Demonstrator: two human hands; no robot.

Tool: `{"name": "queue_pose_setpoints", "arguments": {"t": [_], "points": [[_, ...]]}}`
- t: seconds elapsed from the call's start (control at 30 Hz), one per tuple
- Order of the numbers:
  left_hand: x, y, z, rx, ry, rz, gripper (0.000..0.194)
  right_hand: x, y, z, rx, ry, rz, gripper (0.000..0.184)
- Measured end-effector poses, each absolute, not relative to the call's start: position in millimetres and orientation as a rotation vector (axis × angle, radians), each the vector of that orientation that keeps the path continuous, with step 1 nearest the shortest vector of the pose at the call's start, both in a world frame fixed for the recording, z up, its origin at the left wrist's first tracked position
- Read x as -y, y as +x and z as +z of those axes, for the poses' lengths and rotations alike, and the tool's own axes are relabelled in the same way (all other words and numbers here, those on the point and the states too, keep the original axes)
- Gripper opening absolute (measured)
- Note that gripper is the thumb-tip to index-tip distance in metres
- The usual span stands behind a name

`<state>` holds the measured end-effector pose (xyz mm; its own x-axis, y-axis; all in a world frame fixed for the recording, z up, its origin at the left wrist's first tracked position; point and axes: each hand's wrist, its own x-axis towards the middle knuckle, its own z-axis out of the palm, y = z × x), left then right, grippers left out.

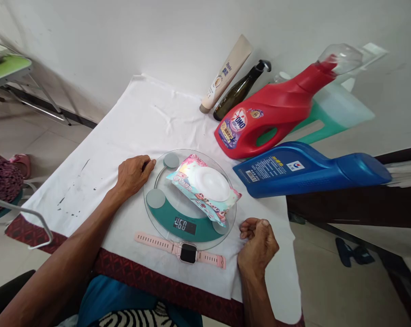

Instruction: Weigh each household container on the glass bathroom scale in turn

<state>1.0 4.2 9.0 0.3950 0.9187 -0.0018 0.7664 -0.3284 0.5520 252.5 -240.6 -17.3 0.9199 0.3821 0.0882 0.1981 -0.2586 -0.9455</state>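
Observation:
A round glass bathroom scale [188, 221] with a teal band lies on the white cloth, its small display lit. On top of it rests a pack of wet wipes [202, 188] with a white lid. My left hand [134, 175] lies just left of the scale, fingers curled in and thumb near the glass edge; I see nothing in it. To the right of the scale, my right hand [259, 245] rests on the cloth with its fingers loosely curled, also holding nothing. A pink-strapped smartwatch [188, 253] is laid flat between me and the scale, touched by neither hand.
Along the wall stand a beige tube [226, 75], a dark pump bottle [239, 93], a red OMO detergent bottle [283, 106], a green-and-clear jug [341, 111] and a blue bottle [307, 170]. At left, a person's patterned clothing [3, 184] shows beside a metal bar [38, 218].

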Motion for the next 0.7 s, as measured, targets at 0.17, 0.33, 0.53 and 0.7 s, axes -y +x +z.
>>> {"name": "queue_pose_setpoints", "arguments": {"t": [0.17,0.33,0.53,0.7], "points": [[-5,1,8,-1.452,2.191,0.431,0.040,240,252,-16,0.447,-1.850,0.179,0.052],[-6,2,8,-1.456,2.195,0.407,0.040,240,253,-17,0.443,-1.874,0.178,0.052],[-5,1,9,-1.454,2.181,0.434,0.040,242,247,-11,0.466,-1.825,0.149,0.046],[-5,1,9,-1.434,2.171,0.431,0.040,224,232,30,0.903,-1.834,0.001,0.065]]}}
